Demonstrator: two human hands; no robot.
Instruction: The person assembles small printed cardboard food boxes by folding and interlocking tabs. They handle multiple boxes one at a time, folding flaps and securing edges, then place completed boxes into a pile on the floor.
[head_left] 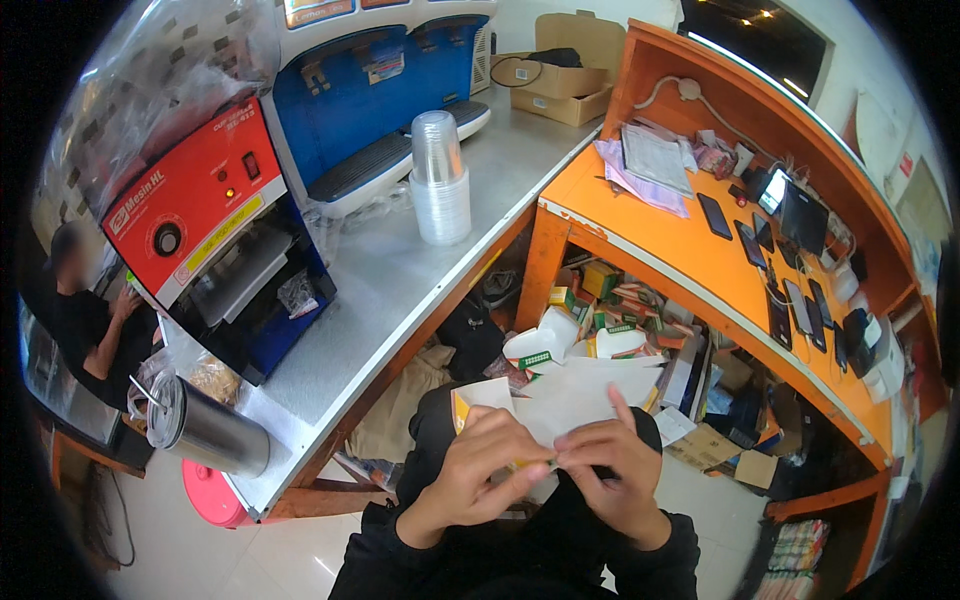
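Observation:
Both my hands meet low in the middle of the view, over my dark-clothed lap. My left hand (478, 462) pinches the near edge of a flat white paper piece (575, 395) with a yellow-orange edge at its left corner. My right hand (612, 470) grips the same paper from the right, index finger raised along its surface. The paper spreads upward away from my fingers and looks creased or partly folded.
A steel counter (400, 270) at left carries a red sealing machine (205, 215), a blue dispenser (375, 90), stacked clear cups (438, 180) and a steel tumbler (205, 430). An orange desk (680, 240) holds phones and papers, with small boxes piled beneath it. Another person (85, 320) sits far left.

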